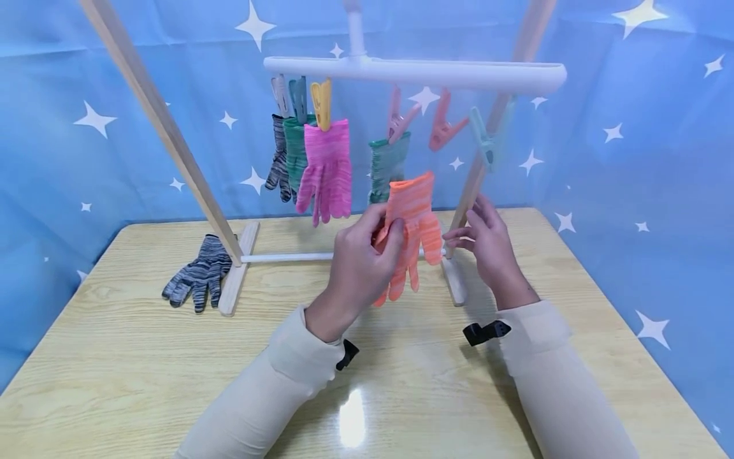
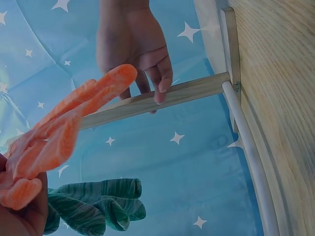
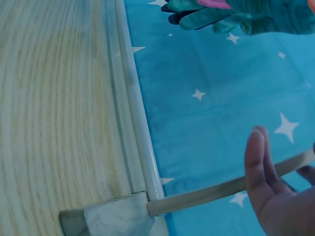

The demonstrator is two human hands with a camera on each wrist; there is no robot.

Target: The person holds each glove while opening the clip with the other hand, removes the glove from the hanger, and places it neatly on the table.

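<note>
Your left hand [image 1: 358, 258] pinches the orange glove [image 1: 411, 220] by its cuff edge, thumb and fingers curled around the fabric, and holds it up in the air just in front of the rack, below the pegs. Your right hand [image 1: 487, 245] is beside the glove with its fingers relaxed and loosely spread, holding nothing. Since only one hand has the glove, and only by a small fold, it could slip free and drop to the table. Its dangling fingers could also brush the green glove [image 1: 387, 164] hanging just behind it and tug that one off its pink peg [image 1: 398, 120]. If your right hand bumps the slanted wooden leg [image 1: 478, 167] next to it, the whole rack could wobble.

You work over a light wood-grain table [image 1: 115, 357], glossy enough to show a glare spot. A grey striped glove [image 1: 197, 273] lies on it by the left foot of the rack. Farther back, a pink glove [image 1: 327, 169] hangs from the white bar [image 1: 459, 73]. Blue cloth with white stars [image 1: 631, 140] closes in the space behind and at both sides.
</note>
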